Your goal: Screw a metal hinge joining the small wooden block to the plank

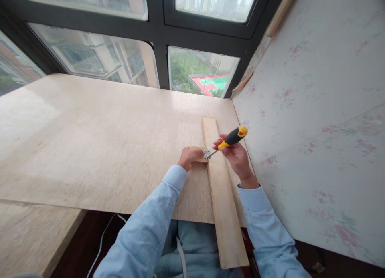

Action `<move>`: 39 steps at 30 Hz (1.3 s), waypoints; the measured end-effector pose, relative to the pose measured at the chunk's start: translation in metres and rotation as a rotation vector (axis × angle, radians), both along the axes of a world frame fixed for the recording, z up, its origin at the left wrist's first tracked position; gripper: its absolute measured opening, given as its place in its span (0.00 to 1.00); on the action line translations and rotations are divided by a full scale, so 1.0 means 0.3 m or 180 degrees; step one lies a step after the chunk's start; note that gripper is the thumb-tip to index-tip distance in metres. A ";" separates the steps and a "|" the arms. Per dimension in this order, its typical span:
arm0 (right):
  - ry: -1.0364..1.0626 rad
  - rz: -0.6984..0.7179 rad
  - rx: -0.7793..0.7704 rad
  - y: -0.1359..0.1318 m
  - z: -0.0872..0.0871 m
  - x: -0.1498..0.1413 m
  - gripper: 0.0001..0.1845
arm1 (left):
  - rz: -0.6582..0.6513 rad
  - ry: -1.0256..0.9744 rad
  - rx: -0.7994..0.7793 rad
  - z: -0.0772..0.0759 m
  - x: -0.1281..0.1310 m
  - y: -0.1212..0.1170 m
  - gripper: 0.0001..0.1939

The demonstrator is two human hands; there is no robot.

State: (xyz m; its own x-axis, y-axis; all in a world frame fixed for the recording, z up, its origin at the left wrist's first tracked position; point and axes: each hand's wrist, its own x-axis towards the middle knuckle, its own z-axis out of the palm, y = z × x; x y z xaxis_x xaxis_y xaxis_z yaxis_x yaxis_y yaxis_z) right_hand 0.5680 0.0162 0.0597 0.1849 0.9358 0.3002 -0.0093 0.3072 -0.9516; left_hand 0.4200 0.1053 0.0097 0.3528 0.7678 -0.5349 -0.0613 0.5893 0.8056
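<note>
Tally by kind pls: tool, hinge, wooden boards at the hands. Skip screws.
Screwdriver: 1, in the right hand
Metal hinge: 1
Wooden boards: 2, one long board and one short board, the latter partly covered by the left hand
Total: 4

We see a screwdriver [231, 139] with a black-and-yellow handle and a thin metal shaft, tilted so that the handle rises to the right and the tip points down at a small silver hinge [207, 154]. The hinge lies spread across the seam between two pieces of pale wood. We see the long board [224, 198] stretching away from us on the ledge [114, 150], its near end jutting past the edge. The short board [201, 159], partly covered, meets its left side roughly squarely.
</note>
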 end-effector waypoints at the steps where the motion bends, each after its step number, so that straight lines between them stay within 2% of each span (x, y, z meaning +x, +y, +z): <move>1: 0.0011 0.0004 0.0022 0.000 -0.001 0.001 0.21 | 0.0007 0.0001 -0.0006 0.000 0.000 0.000 0.11; 7: 0.0008 -0.0063 0.0173 0.003 -0.003 0.006 0.21 | 0.0012 0.0090 -0.0020 0.006 0.002 -0.003 0.11; 25: -0.0136 -0.0010 0.0155 0.002 -0.012 0.004 0.21 | 0.0048 -0.0006 -0.0038 0.008 0.003 -0.005 0.10; 34: -0.0284 0.0622 0.0211 0.028 0.020 0.007 0.26 | -0.0023 -0.0070 0.0032 -0.004 0.004 -0.002 0.09; 39: -0.0794 0.0900 -0.0014 0.050 0.096 0.035 0.16 | -0.0053 -0.0020 0.0060 -0.010 0.005 -0.001 0.09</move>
